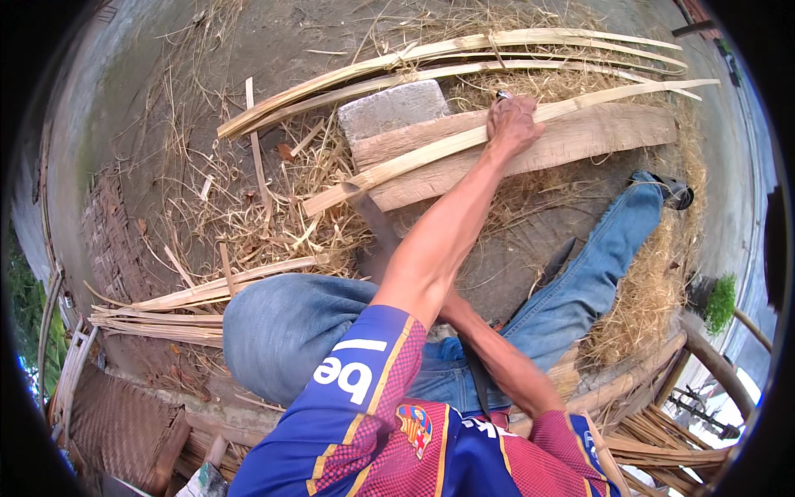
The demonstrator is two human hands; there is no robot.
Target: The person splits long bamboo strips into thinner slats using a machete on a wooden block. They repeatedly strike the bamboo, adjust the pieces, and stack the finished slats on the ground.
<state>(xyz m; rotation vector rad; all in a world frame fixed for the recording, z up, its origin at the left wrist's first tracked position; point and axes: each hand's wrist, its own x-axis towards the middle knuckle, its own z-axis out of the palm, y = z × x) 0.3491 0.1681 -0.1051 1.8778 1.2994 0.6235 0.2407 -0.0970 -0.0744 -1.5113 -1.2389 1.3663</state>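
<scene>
My left hand (512, 124) is closed round a long pale bamboo strip (414, 164), with a small dark thing at its fingers. The strip slants over a broad wooden plank (596, 137). Beneath my left arm crosses my right forearm (509, 360); my right hand is mostly hidden there, with a sliver (452, 308) showing. From behind the left arm juts the dark, motion-smeared blade of a large knife (374, 217), in line with the right hand. Its tip overlaps the strip's near end; whether they touch I cannot tell.
A grey block (393, 109) lies against the plank. Beyond it rest several long bamboo strips (464, 48). Shavings (315, 207) litter the ground. More strips (166, 319) lie beside my bent left knee (281, 331). My right leg (571, 290) stretches right, near piled shavings (646, 306).
</scene>
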